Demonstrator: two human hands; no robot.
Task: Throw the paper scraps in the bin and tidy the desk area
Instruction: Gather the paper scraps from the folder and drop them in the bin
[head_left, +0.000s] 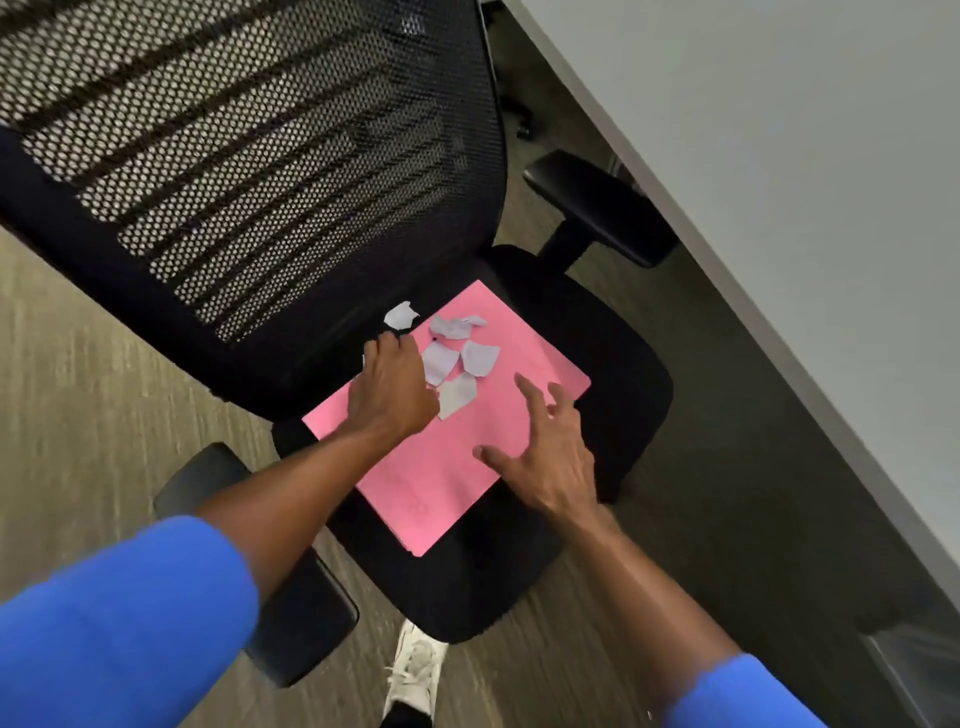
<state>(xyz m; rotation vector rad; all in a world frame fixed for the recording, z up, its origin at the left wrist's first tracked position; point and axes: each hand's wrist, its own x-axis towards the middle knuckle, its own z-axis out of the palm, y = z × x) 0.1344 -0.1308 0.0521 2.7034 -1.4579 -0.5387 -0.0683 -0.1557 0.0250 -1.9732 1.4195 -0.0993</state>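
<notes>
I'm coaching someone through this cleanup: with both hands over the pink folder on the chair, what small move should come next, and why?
Probably close the left hand around the nearest paper scraps. They lie loose on the pink folder on the chair seat, right beside that hand's fingers, while the right hand hovers spread and empty over the folder, free to steady it.

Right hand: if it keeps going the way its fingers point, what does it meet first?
Probably the pale paper scraps on the pink folder. The right hand is spread open, fingers aimed up-left toward them; its height above the folder is unclear.
</notes>
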